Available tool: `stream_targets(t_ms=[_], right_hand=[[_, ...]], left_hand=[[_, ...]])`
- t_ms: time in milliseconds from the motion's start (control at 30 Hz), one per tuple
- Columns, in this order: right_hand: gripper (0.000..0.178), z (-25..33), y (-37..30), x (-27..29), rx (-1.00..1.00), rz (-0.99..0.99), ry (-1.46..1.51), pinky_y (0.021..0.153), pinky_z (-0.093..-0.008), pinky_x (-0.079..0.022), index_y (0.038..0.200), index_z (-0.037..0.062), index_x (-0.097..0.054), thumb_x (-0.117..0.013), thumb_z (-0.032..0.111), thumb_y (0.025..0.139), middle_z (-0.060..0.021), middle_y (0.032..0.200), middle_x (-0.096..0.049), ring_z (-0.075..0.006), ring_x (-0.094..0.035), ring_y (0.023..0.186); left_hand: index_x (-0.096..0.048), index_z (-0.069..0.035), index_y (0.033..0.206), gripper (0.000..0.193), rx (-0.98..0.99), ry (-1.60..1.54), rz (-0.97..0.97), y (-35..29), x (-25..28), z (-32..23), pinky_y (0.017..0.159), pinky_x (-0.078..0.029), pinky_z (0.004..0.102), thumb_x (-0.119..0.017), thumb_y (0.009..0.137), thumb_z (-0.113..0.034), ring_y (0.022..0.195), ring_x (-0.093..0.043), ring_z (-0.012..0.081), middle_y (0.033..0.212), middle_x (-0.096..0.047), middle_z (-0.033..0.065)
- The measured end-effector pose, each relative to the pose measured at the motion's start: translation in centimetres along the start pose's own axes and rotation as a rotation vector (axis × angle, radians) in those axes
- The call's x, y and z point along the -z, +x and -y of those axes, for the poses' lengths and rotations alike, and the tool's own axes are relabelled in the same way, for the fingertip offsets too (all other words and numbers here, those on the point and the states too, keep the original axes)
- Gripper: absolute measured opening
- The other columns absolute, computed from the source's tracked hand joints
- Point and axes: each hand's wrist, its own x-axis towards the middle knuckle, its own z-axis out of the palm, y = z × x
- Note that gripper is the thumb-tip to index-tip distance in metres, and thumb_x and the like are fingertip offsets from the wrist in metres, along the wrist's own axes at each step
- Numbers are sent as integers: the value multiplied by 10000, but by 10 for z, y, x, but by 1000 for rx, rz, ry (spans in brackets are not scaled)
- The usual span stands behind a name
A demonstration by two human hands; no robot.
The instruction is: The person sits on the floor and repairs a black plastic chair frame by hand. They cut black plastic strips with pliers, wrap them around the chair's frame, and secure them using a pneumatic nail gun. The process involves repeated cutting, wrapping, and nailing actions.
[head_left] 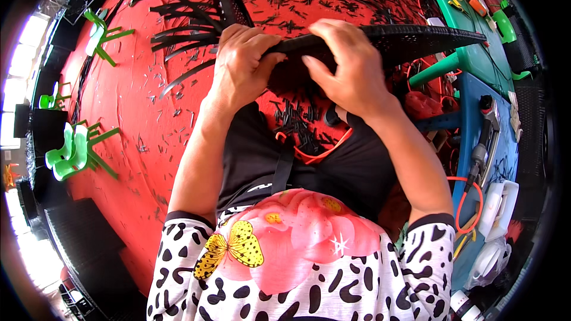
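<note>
A black woven panel [428,40], with a perforated-looking weave, stretches from between my hands out to the right. My left hand [242,62] is closed on its edge, thumb and fingers pinching the rim. My right hand [351,62] is curled over the same edge a little farther right, fingers above and thumb below, slightly blurred. Long loose black strips [184,21] fan out to the left from an upright woven part [229,0] beyond my left hand. Whether that part joins the panel is hidden by my hand.
Short black strip offcuts [297,125] litter the red floor [137,107]. Green chairs [80,148] stand at left. At right are a green table [458,18] and a blue stool-like surface [499,125] bearing an air tool [480,148] with an orange hose [473,220].
</note>
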Motion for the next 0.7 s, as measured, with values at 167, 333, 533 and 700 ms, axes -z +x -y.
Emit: stream_targets(t_ms=[167, 333, 533, 700], right_hand=[[307, -9, 0, -36, 90, -26, -67, 887, -411, -440, 945, 22, -589, -695, 127, 678, -115, 919, -641, -280, -612, 890], [283, -6, 4, -43, 104, -69, -142, 854, -393, -435, 883, 41, -583, -708, 157, 658, -85, 854, -620, -253, -607, 836], [255, -3, 9, -48, 119, -47, -214, 713, -381, -415, 772, 69, -518, -687, 178, 615, -64, 730, -533, -242, -568, 719], [263, -6, 10, -48, 145, -14, -192, 622, -377, -400, 749, 75, -496, -675, 205, 605, -56, 696, -504, -241, -553, 664]], left_hand=[[-657, -27, 900, 248, -9, -37, 22, -3, -2, 4, 867, -413, 397, -706, 659, -62, 849, -600, 299, 826, -644, 110], [-658, -32, 929, 277, -20, -45, 29, -3, 1, 5, 889, -407, 395, -658, 652, -16, 865, -604, 294, 827, -645, 111], [-651, -10, 959, 315, -56, -43, 30, -3, 2, 6, 829, -416, 377, -690, 649, -47, 810, -581, 294, 812, -623, 99], [-655, -9, 974, 323, -56, -30, 45, -7, 5, 2, 824, -418, 377, -700, 658, -62, 804, -580, 284, 806, -617, 97]])
